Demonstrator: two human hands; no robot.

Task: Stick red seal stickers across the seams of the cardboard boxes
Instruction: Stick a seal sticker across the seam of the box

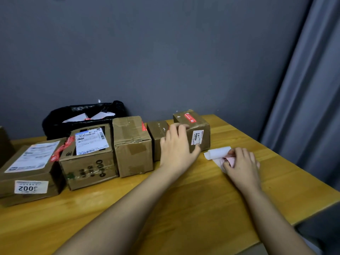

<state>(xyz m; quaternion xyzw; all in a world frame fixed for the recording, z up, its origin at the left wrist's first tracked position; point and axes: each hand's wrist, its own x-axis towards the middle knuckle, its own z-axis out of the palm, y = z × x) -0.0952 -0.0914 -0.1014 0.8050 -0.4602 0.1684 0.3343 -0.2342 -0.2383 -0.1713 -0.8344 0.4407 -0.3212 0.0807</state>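
- five cardboard boxes are lined up across the wooden table (184, 208), running from 9 o'clock toward 1 o'clock.
- the far-right box (199, 126) is being steadied by the left hand (177, 146): fingers are spread and fairly straight over its near top edge and front face, thumb laid against the white label, nothing gripped.
- a red seal sticker (189, 117) is already laid on top of that box; its long axis runs from roughly 10 o'clock to 4 o'clock across the lid.
- the small box (157, 129) just beside it at 9 o'clock shows no red seal on its top from this angle, so it is judged the likely next target.
- the right hand (242, 162) is curled down on the sticker sheet (219, 152) at 3 o'clock of the boxes; a pink-red sticker is pinched at the fingertips.
- the sheet is lying on the table, its white backing curled up at the far-left end, its long axis running about 10 o'clock to 4 o'clock.
- step in hand, as judged: a fresh seal is being peeled from the backing.
- next move calls for a clean peel without folding the adhesive, then the strip is to be carried over and laid square across a seam, half on each flap.
- red seals are also seen on the tall box (132, 144), the printed box (88, 157) and the flat box (31, 172).
- a black bag (55, 120) is sitting behind the row at 11 o'clock.
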